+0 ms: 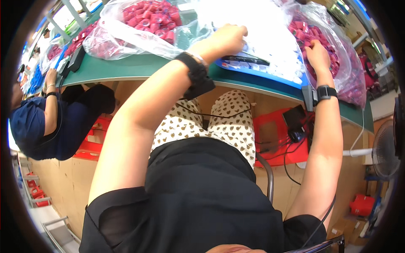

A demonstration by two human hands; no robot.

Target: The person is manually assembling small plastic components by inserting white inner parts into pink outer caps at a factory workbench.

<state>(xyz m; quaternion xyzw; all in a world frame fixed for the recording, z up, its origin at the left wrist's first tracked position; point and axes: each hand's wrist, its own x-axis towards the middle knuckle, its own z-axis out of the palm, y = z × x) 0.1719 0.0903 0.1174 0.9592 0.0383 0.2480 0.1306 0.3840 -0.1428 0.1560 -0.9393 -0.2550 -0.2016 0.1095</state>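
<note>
My left hand (230,39) is over a blue tray (261,76) of small white plastic pieces (284,63). Its fingers are curled, and what they hold, if anything, is hidden in glare. Beside it a slim black tool (247,60) lies across the tray's near side. At the right, my right hand (318,57) reaches into a clear plastic bag (344,63) of small red cylindrical caps (301,31). The bent, closed fingers touch the caps, but whether one is gripped cannot be made out.
Another open bag of red caps (152,19) stands at the left on the green table (126,67). A person in dark blue (42,122) sits farther left. Below the table's right side are a red stool (272,139) with cables and a fan (384,147).
</note>
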